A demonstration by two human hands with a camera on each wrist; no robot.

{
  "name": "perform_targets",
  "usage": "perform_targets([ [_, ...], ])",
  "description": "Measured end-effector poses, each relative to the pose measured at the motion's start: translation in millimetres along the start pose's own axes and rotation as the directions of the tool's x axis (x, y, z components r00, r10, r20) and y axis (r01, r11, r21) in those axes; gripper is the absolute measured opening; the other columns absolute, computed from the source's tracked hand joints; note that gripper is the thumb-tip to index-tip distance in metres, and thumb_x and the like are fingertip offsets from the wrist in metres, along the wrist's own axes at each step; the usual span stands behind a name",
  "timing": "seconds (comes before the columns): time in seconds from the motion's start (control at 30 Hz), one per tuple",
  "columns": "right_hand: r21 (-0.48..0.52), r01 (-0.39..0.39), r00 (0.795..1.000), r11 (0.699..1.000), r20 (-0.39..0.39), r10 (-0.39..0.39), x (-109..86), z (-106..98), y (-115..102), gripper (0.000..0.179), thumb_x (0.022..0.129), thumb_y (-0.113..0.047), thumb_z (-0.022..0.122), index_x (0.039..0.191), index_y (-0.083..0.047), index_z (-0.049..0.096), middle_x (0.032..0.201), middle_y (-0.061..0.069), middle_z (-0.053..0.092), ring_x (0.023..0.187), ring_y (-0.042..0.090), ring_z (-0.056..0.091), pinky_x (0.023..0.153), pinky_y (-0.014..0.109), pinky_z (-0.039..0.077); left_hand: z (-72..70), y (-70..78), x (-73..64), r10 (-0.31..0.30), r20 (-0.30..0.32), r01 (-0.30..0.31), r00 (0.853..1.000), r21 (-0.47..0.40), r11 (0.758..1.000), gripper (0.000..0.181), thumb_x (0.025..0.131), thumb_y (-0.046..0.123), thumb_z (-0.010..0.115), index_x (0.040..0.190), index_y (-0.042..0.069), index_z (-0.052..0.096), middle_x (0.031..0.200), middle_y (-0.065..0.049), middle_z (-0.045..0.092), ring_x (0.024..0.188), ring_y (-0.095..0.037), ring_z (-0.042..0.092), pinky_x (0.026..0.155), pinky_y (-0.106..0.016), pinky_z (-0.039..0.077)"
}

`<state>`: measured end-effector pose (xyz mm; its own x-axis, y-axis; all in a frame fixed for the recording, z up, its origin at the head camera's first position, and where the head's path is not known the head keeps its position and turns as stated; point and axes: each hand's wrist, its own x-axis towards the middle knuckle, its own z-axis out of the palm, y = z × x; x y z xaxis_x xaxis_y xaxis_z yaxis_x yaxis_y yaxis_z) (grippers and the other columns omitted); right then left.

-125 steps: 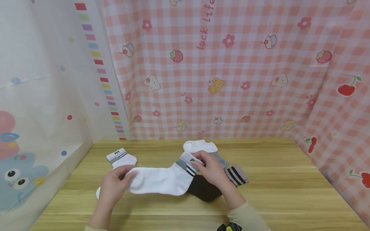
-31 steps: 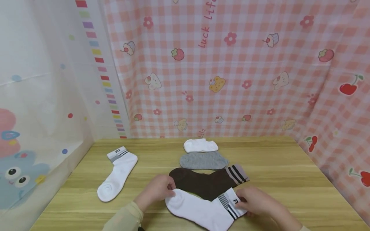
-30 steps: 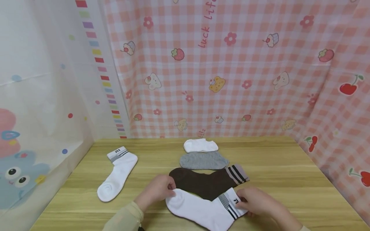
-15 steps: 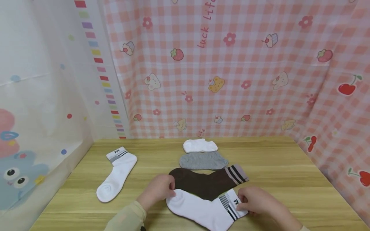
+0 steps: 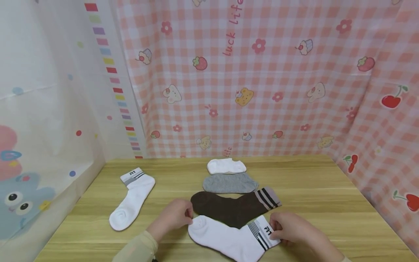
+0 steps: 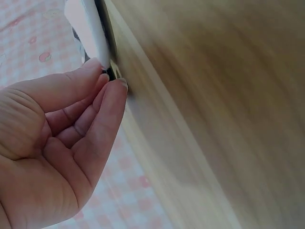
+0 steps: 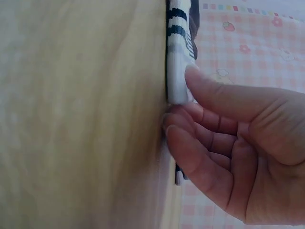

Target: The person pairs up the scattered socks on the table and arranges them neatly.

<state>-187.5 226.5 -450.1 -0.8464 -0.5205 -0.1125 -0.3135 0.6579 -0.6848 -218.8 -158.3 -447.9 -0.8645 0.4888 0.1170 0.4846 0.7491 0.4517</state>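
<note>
A white ankle sock (image 5: 222, 238) with black stripes and a logo on its cuff lies flat in front, toe to the left. My left hand (image 5: 176, 214) is at the toe; in the left wrist view its fingers are loosely bent, tips right at the sock's end, with no fabric clearly between them. The right hand (image 5: 289, 227) pinches the cuff edge, its thumb on top in the right wrist view. Directly behind lies a dark brown sock (image 5: 226, 207) with a striped cuff. A matching white sock (image 5: 131, 200) lies apart at the left.
Further back are a grey low-cut sock (image 5: 230, 182) and a white low-cut sock (image 5: 226, 166), forming a column with the brown one. Patterned cloth (image 5: 212, 120) hangs behind the wooden table (image 5: 311, 189) and at both sides.
The white sock was carried from the left and laid in front of the brown sock. Just now my left hand has drawn slightly left off its toe; the right hand has barely moved.
</note>
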Motion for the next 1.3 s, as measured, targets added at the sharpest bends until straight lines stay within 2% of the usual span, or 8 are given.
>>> perform_targets([
  [0.1,-0.031,0.044,0.999,0.999,-0.026,-0.045,-0.7,-3,0,0.022,0.084,-0.015,0.078,0.082,-0.013,0.056,0.064,-0.007,0.053,0.047,0.007,0.052,0.043,0.025,0.046,-2.5,-4.4,-3.8,0.022,-0.023,-0.022,0.999,0.013,1.000,0.024,0.072,0.003,0.081,0.068,0.014,0.060,0.064,0.010,0.052,0.061,-0.006,0.047,0.059,-0.027,0.043],
  [0.2,-0.129,0.099,0.991,0.987,-0.079,-0.110,0.5,-8,-1,0.019,0.086,-0.021,0.076,0.083,-0.016,0.058,0.066,-0.012,0.051,0.053,0.000,0.048,0.048,0.024,0.043,-7.2,-8.0,-7.6,0.024,-0.057,-0.023,0.998,0.023,0.999,0.023,0.073,0.005,0.079,0.068,0.016,0.059,0.064,0.012,0.051,0.060,-0.004,0.045,0.057,-0.026,0.042],
  [0.33,-0.212,0.146,0.977,0.966,-0.120,-0.174,4.5,-15,-6,0.016,0.088,-0.025,0.074,0.088,-0.016,0.061,0.069,-0.014,0.049,0.060,-0.001,0.043,0.054,0.024,0.040,-15.1,-8.8,-12.6,-0.016,-0.083,0.018,0.996,0.030,0.999,0.019,0.075,0.008,0.078,0.071,0.016,0.061,0.066,0.011,0.052,0.062,-0.004,0.046,0.058,-0.027,0.042],
  [0.6,-0.162,0.216,0.961,0.963,-0.140,-0.239,13.8,-21,-16,0.021,0.092,-0.025,0.071,0.103,-0.008,0.066,0.084,-0.013,0.059,0.074,0.002,0.054,0.064,0.027,0.049,-25.6,-10.4,-18.3,-0.093,-0.133,0.100,0.987,0.044,0.994,0.014,0.080,0.014,0.079,0.083,0.010,0.066,0.072,0.006,0.056,0.068,-0.010,0.051,0.063,-0.031,0.045],
  [0.73,-0.175,0.237,0.949,0.956,-0.168,-0.266,17.9,-21,-21,0.024,0.093,-0.025,0.070,0.107,-0.006,0.067,0.094,-0.004,0.066,0.084,0.009,0.061,0.072,0.032,0.054,-31.0,-12.1,-22.4,-0.131,-0.197,0.141,0.972,0.040,0.989,0.017,0.079,0.012,0.080,0.089,0.006,0.068,0.077,0.001,0.061,0.073,-0.015,0.057,0.069,-0.036,0.049],
  [0.9,-0.232,0.240,0.934,0.943,-0.211,-0.290,22.8,-19,-27,0.028,0.092,-0.026,0.071,0.112,-0.005,0.068,0.106,0.004,0.069,0.096,0.018,0.064,0.083,0.039,0.053,-38.8,-15.1,-30.5,-0.188,-0.233,0.205,0.954,0.052,0.977,0.023,0.080,0.014,0.081,0.098,0.006,0.070,0.087,-0.004,0.067,0.081,-0.020,0.063,0.074,-0.039,0.052],
  [1.13,-0.310,0.297,0.885,0.903,-0.266,-0.382,30.6,-14,-34,0.029,0.090,-0.026,0.073,0.113,-0.009,0.069,0.109,0.002,0.067,0.101,0.018,0.062,0.087,0.040,0.052,-46.0,-20.3,-40.7,-0.160,-0.275,0.200,0.948,0.122,0.972,0.031,0.080,0.015,0.081,0.106,0.002,0.070,0.099,-0.009,0.070,0.090,-0.027,0.066,0.079,-0.043,0.053],
  [1.3,-0.349,0.285,0.877,0.893,-0.280,-0.389,36.6,-11,-41,0.035,0.091,-0.032,0.072,0.118,-0.010,0.068,0.114,0.000,0.067,0.107,0.021,0.061,0.091,0.045,0.049,-49.1,-24.7,-45.2,-0.163,-0.288,0.219,0.944,0.177,0.959,0.038,0.082,0.018,0.080,0.112,-0.001,0.068,0.108,-0.016,0.069,0.102,-0.036,0.064,0.088,-0.049,0.050],
])
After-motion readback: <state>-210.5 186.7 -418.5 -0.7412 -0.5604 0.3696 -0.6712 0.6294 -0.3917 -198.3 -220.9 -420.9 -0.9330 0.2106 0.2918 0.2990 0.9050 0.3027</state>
